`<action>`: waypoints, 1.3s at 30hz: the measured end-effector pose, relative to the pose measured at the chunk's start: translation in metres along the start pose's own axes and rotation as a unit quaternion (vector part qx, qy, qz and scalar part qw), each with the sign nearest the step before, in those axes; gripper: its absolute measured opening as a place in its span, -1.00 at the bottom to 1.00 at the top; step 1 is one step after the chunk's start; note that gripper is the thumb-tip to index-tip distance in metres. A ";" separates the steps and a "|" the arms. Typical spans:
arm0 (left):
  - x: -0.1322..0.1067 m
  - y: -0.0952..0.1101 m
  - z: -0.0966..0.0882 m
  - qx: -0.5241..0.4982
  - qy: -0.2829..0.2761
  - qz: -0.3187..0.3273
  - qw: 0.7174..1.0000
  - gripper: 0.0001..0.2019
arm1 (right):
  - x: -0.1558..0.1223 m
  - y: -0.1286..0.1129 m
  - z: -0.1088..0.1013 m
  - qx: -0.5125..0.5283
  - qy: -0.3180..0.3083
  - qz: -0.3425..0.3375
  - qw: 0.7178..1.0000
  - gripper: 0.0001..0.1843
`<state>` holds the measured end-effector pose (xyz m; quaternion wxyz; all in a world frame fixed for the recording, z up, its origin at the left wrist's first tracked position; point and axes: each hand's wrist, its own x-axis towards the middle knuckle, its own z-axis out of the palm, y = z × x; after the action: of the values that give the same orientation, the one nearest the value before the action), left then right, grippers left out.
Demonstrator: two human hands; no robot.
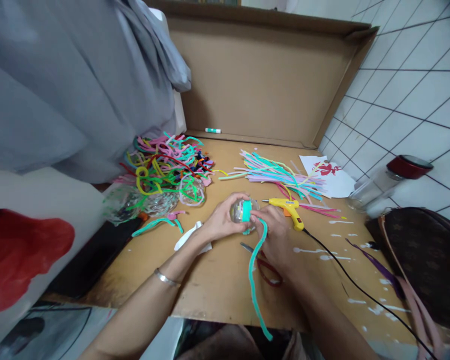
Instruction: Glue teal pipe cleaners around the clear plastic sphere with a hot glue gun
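My left hand (225,218) is wrapped round a small clear plastic container (237,211), held just above the table. A teal pipe cleaner (254,257) runs over the container as a band, and its long loose end hangs down past the table's front edge. Close against the container, my right hand (273,227) pinches the pipe cleaner between its fingers. Beneath the right hand lie scissors (269,270) with dark red handles, partly hidden. A yellow glue gun (289,206) rests just beyond that hand, its black cord trailing to the lower right.
Tangled coloured pipe cleaners (165,165) and clear plastic pieces (159,202) lie at left. Straight pastel pipe cleaners (277,175) are spread at the back. A glass bottle (378,187) and brown bag (423,265) stand at right. Cardboard (262,80) walls the back.
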<state>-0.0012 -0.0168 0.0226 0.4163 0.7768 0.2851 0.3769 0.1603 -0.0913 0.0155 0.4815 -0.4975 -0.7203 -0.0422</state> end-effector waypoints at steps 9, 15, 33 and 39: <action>0.000 0.003 -0.002 0.003 -0.007 -0.016 1.000 -0.45 | 0.003 -0.003 -0.002 -0.041 -0.003 -0.006 0.999 -0.75; 0.000 0.003 -0.003 0.009 -0.011 -0.017 1.000 -0.44 | 0.002 -0.003 0.001 -0.041 0.000 -0.015 0.999 -0.77; -0.001 -0.002 -0.002 0.021 -0.014 0.015 1.000 -0.49 | 0.001 -0.004 0.002 -0.057 -0.007 -0.008 0.998 -0.75; -0.001 -0.006 -0.003 0.028 -0.018 0.028 0.999 -0.56 | -0.001 -0.002 0.004 -0.054 -0.011 -0.019 0.998 -0.78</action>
<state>-0.0051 -0.0128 0.0183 0.3889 0.8025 0.2663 0.3658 0.1563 -0.0909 0.0142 0.4456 -0.5097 -0.7311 -0.0845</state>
